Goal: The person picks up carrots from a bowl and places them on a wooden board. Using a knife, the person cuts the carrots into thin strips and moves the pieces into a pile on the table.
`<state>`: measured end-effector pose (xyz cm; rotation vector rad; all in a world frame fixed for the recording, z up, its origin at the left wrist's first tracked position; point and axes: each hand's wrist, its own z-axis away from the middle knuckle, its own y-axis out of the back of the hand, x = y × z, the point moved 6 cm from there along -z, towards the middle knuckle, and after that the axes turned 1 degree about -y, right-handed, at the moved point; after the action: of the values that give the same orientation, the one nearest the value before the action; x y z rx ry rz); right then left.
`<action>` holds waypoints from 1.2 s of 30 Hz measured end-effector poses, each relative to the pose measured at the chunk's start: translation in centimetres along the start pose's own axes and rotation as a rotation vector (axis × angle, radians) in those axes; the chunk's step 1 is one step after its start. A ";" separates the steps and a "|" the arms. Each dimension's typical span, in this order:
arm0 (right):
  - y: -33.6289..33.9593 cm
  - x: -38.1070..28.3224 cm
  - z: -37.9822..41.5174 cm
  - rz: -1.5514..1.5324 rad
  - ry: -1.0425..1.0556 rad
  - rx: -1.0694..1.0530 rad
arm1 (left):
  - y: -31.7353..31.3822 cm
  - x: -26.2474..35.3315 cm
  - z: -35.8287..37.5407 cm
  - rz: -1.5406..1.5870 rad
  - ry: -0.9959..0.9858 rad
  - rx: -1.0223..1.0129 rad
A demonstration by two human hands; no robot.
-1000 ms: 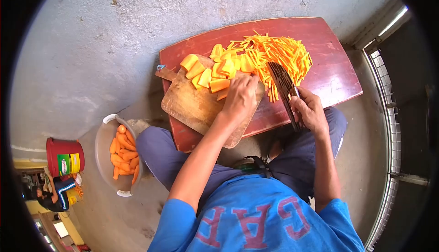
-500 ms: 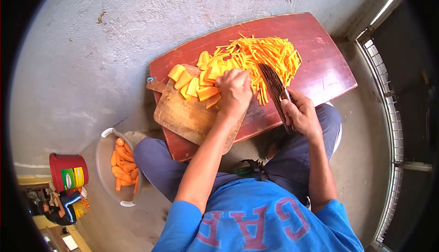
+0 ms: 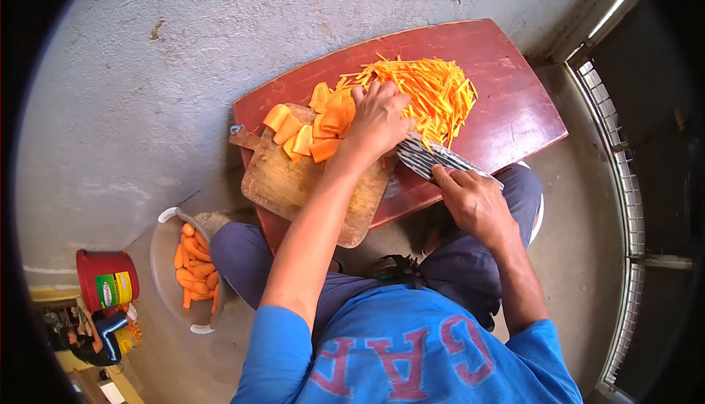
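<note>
My left hand [image 3: 380,116] reaches over the near edge of a heap of carrot strips [image 3: 433,96], fingers apart and touching the strips. In my right hand [image 3: 476,202] is a knife [image 3: 440,160] with a dark, streaked blade. Its blade is turned flat, tip toward my left hand, at the near side of the heap. Left of my left hand, thick carrot slices [image 3: 323,148] lie on a wooden cutting board [image 3: 294,190]. Part of the board is hidden under my left forearm.
The red table [image 3: 514,96] stands against a rough grey wall [image 3: 220,44]. On the floor at left, a basin [image 3: 163,275] holds several whole carrots [image 3: 197,264]. Beyond it are a red bucket [image 3: 88,279] and another person [image 3: 95,338]. A metal gate [image 3: 635,206] stands at right.
My left hand has moved up and right from the slices onto the strips, its fingers spreading. The knife has turned from steep to flatter, its blade now lying broadside beside the heap.
</note>
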<state>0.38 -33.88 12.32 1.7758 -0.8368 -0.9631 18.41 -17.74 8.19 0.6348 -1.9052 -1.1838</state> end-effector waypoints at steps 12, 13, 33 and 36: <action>-0.4 0.2 -0.1 -0.029 -0.046 -0.049 | 0.3 1.0 1.2 -0.046 -0.104 0.186; -0.4 0.3 0.0 -0.061 -0.080 -0.070 | 0.9 0.7 1.4 -0.036 -0.108 0.224; -4.6 1.4 -2.4 -1.202 -0.573 -0.100 | 6.0 -7.1 14.6 0.000 0.218 0.151; -3.5 0.0 -1.9 -1.194 -0.619 -0.116 | 5.8 -7.9 14.1 0.032 0.223 0.074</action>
<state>2.46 -31.87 9.55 1.8329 0.0673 -2.3400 11.20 -2.22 6.97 0.7420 -1.7699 -0.9824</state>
